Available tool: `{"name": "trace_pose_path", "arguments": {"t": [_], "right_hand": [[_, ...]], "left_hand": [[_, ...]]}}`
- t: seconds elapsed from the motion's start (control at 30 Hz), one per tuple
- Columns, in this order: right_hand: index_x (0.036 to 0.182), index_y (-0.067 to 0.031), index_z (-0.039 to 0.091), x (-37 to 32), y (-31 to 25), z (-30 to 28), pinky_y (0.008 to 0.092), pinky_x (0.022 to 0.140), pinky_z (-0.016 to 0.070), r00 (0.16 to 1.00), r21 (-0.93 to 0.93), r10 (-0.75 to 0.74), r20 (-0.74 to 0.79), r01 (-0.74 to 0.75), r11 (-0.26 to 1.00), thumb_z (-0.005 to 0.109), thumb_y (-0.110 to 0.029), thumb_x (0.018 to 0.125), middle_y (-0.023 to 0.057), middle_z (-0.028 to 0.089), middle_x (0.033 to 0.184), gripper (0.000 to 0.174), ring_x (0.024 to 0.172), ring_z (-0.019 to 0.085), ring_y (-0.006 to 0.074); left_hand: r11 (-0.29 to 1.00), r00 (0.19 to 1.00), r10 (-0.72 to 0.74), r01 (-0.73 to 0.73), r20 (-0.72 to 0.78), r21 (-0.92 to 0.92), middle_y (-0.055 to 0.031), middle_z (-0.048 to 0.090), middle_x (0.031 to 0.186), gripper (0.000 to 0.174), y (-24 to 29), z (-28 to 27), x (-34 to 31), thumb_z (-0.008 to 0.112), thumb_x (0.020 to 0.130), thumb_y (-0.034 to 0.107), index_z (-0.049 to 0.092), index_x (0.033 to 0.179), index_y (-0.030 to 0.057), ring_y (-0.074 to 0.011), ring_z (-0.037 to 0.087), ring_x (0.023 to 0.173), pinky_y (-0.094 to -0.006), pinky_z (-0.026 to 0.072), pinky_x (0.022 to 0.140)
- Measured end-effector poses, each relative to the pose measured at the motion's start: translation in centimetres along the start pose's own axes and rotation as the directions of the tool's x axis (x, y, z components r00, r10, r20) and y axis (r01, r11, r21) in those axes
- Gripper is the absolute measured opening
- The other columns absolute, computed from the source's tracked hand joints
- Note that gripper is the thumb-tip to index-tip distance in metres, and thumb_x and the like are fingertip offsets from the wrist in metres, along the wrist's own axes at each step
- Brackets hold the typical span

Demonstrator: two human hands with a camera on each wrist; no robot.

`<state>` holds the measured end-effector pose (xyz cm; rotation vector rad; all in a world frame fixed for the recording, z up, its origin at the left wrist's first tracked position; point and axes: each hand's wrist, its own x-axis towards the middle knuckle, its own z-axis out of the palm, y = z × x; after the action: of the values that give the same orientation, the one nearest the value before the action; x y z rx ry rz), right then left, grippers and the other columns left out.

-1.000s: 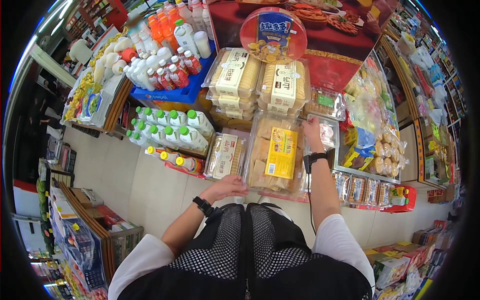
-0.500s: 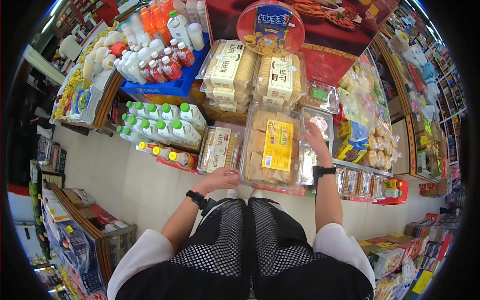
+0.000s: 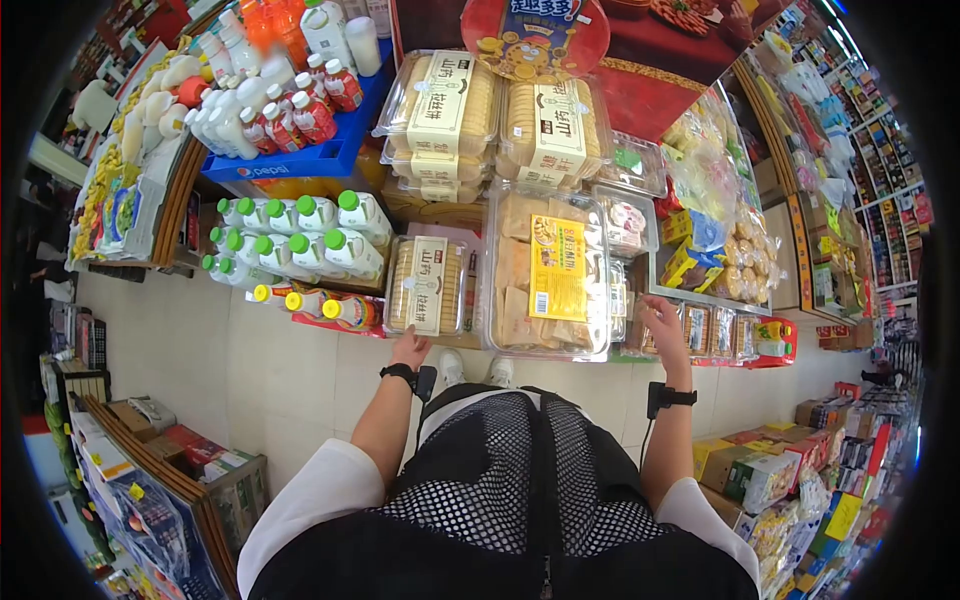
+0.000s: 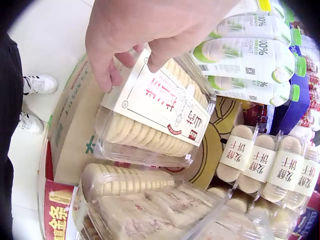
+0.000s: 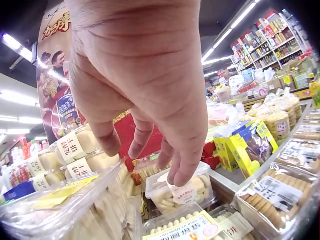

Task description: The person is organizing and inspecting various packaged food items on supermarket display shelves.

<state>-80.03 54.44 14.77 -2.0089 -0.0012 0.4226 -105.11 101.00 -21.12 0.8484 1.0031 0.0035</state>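
A clear plastic box of round biscuits (image 3: 426,287) with a cream label lies at the display's front edge. My left hand (image 3: 409,350) is at its near end. In the left wrist view, the thumb and bent fingers (image 4: 114,79) of that hand are about the end of the box, over the label. To its right lies a larger clear box of flat pastries (image 3: 512,262) with a yellow label, which neither hand holds. My right hand (image 3: 665,325) hangs right of the pastry box, its fingers loosely bent and holding nothing, as the right wrist view shows.
White bottles with green caps (image 3: 300,235) stand in rows on the left. Stacked biscuit boxes (image 3: 440,110) are behind the pastry box. Small clear food boxes (image 3: 626,222) and a metal-edged tray of bagged snacks (image 3: 662,285) lie on the right.
My left hand has moved left from the pastry box to the biscuit box's near end. My right hand has come away from the pastry box, to the right and nearer me.
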Motion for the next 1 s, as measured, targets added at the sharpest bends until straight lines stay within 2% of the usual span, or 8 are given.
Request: {"name": "trace_pose_path", "arguments": {"t": [0.07,0.13,0.23,0.4,0.67,0.8,0.93,1.0], "right_hand": [[0.123,-0.0021,0.062,-0.6,0.7,-0.5,0.0252,0.085,0.0457,1.000,-0.028,0.027,-0.016,-0.027,0.999,0.064,-0.012,0.093,0.0028,0.063,0.112,0.031,0.098,0.060,0.0111],[0.124,-0.0030,0.062,-1.1,1.3,-0.9,0.0250,0.085,0.0459,0.997,-0.014,0.073,-0.032,-0.074,0.997,0.065,-0.013,0.093,0.0016,0.063,0.113,0.033,0.099,0.060,0.0109],[0.124,-0.0048,0.062,-1.7,1.7,-1.0,0.0242,0.081,0.0451,0.998,0.016,0.063,-0.032,-0.062,0.998,0.065,-0.013,0.093,-0.0002,0.063,0.113,0.032,0.093,0.057,0.0091],[0.121,-0.0054,0.063,-2.1,1.3,0.2,0.0230,0.076,0.0438,0.999,0.024,0.046,-0.027,-0.045,0.999,0.065,-0.013,0.093,-0.0013,0.063,0.107,0.029,0.087,0.054,0.0071],[0.117,-0.0048,0.065,-1.6,-1.5,0.9,0.0256,0.087,0.0458,0.985,-0.080,0.055,0.165,-0.042,0.996,0.062,-0.011,0.093,0.0003,0.064,0.107,0.025,0.099,0.057,0.0090],[0.113,-0.0036,0.064,-0.3,-4.8,2.8,0.0273,0.082,0.0486,0.975,-0.180,-0.087,0.205,0.125,0.976,0.065,-0.011,0.093,0.0037,0.066,0.100,0.021,0.090,0.061,0.0110],[0.113,-0.0019,0.065,0.8,-15.9,9.6,0.0345,0.089,0.0496,0.771,-0.282,-0.421,0.477,0.588,0.758,0.064,-0.012,0.092,0.0121,0.068,0.107,0.023,0.102,0.064,0.0251],[0.114,-0.0031,0.065,2.6,-19.1,13.8,0.0332,0.093,0.0481,0.610,-0.161,-0.456,0.648,0.695,0.701,0.064,-0.013,0.093,0.0094,0.068,0.110,0.024,0.104,0.063,0.0205]], "left_hand": [[0.988,0.996,0.080,-0.075,-0.026,0.137,-0.0124,0.052,0.111,0.051,0.8,1.4,-1.0,0.070,0.090,0.009,0.046,0.134,0.0075,-0.0293,0.061,0.094,-0.0463,0.0579,0.086],[0.935,0.966,-0.074,-0.020,-0.249,-0.355,-0.0125,0.053,0.108,0.040,1.4,2.3,-1.3,0.069,0.089,0.007,0.048,0.123,0.0042,-0.0312,0.062,0.101,-0.0457,0.0587,0.086],[0.941,0.947,-0.067,-0.044,-0.313,-0.335,-0.0150,0.052,0.120,0.033,2.8,3.7,-3.4,0.064,0.096,0.015,0.051,0.123,0.0022,-0.0322,0.057,0.110,-0.0463,0.0568,0.093],[0.916,0.996,-0.020,-0.016,-0.087,-0.401,-0.0189,0.052,0.132,0.037,3.1,3.4,-3.2,0.060,0.100,0.015,0.048,0.131,-0.0008,-0.0371,0.054,0.121,-0.0511,0.0514,0.104],[0.827,0.997,0.044,-0.069,-0.058,-0.558,-0.0229,0.032,0.151,0.099,2.1,4.3,-5.2,0.071,0.092,0.013,-0.001,0.158,0.0248,-0.0429,0.048,0.126,-0.0575,0.0508,0.100],[0.794,0.996,0.089,-0.091,-0.033,-0.601,-0.0213,0.037,0.149,0.100,0.7,3.7,-4.4,0.070,0.093,0.013,-0.004,0.159,0.0274,-0.0419,0.052,0.121,-0.0550,0.0529,0.097],[0.829,0.985,0.141,-0.170,-0.095,-0.533,-0.0155,0.047,0.138,0.079,2.8,4.6,-6.8,0.065,0.096,0.011,0.012,0.154,0.0202,-0.0393,0.059,0.111,-0.0516,0.0551,0.096],[0.872,0.988,0.131,-0.155,-0.085,-0.464,-0.0142,0.051,0.133,0.075,3.3,4.6,-6.4,0.062,0.097,0.007,0.014,0.153,0.0177,-0.0351,0.063,0.105,-0.0461,0.0592,0.088]]}}
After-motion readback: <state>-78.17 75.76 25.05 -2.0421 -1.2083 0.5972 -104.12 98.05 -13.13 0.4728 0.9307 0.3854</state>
